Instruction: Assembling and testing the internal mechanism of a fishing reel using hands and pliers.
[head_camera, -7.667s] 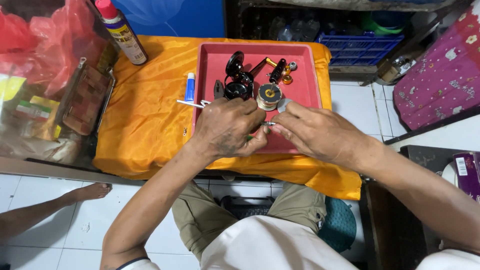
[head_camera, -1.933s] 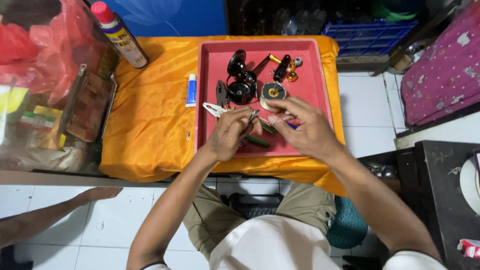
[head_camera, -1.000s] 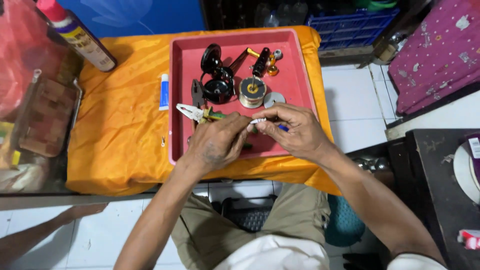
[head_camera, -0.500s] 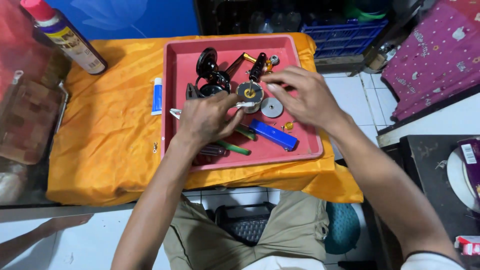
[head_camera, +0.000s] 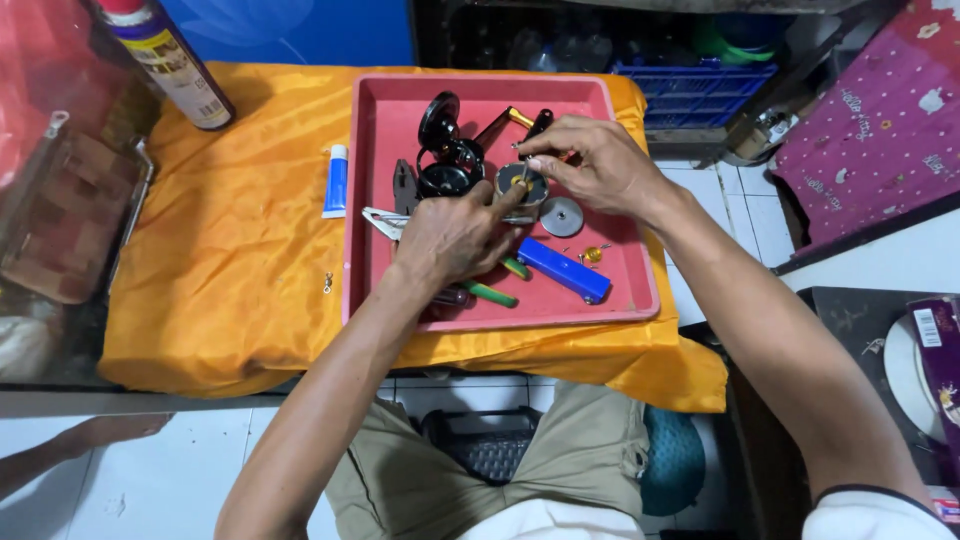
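Note:
A red plastic tray (head_camera: 630, 300) lies on an orange cloth (head_camera: 230, 270) and holds fishing reel parts. My left hand (head_camera: 455, 235) reaches into the tray and steadies a round metal spool (head_camera: 522, 186) with its fingertips. My right hand (head_camera: 590, 165) is above the spool, its thumb and forefinger pinching a small part at the spool's top centre. The black reel body (head_camera: 440, 160) lies just left of the spool. A grey disc (head_camera: 561, 216), a blue flat tool (head_camera: 563, 270) and a small gold piece (head_camera: 592, 254) lie near my hands.
Pliers (head_camera: 385, 222) and green-handled tools (head_camera: 490, 293) sit in the tray under my left hand. A small blue and white tube (head_camera: 336, 181) lies on the cloth. A spray can (head_camera: 170, 65) stands at the back left. A blue crate (head_camera: 690, 85) sits behind.
Both hands have moved from the tray's near side up to the spool in the middle. The right hand now pinches a small part on top of it.

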